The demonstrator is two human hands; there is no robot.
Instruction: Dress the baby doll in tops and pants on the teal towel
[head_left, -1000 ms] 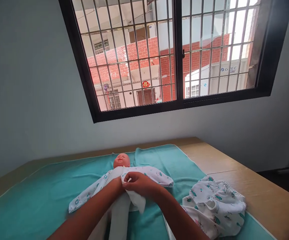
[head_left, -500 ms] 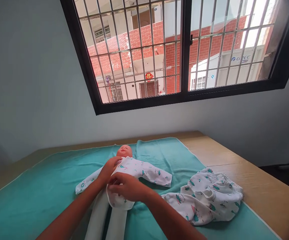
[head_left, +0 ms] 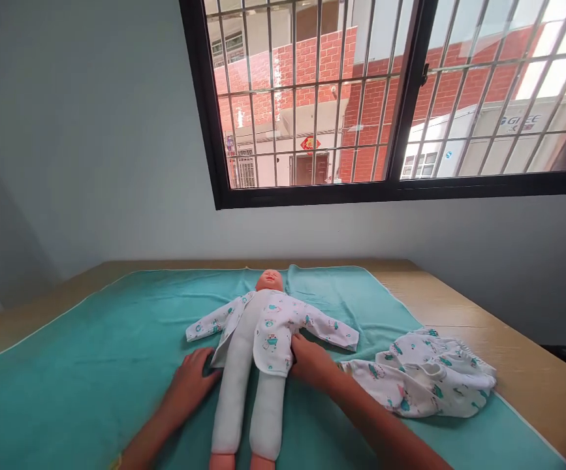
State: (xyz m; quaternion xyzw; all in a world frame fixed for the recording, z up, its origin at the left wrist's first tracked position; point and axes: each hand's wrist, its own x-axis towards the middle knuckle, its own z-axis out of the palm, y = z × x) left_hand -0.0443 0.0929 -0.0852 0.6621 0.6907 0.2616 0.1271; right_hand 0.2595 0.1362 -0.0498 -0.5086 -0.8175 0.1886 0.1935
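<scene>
A baby doll [head_left: 243, 365] lies on its back, head toward the wall, its white cloth body and legs showing. It wears a printed white baby jacket [head_left: 271, 329], both sleeves spread and the front parted over the chest. My right hand [head_left: 312, 362] is closed at the side edge of the jacket's right-hand front panel; its fingertips are partly hidden. Beside the doll's hip, my left hand [head_left: 192, 385] rests low near the lower corner of the other panel, thumb and fingers apart.
Matching printed baby trousers [head_left: 424, 375] lie bunched to the right of the doll. A green cloth [head_left: 116, 352] covers much of the wooden table [head_left: 439, 303]. Behind it stands a wall with a barred, black-framed window [head_left: 312, 196].
Both hands have left the doll's chest and jacket front, moving out to either side. The left front panel now lies folded outward, baring the torso. The camera view has shifted and levelled.
</scene>
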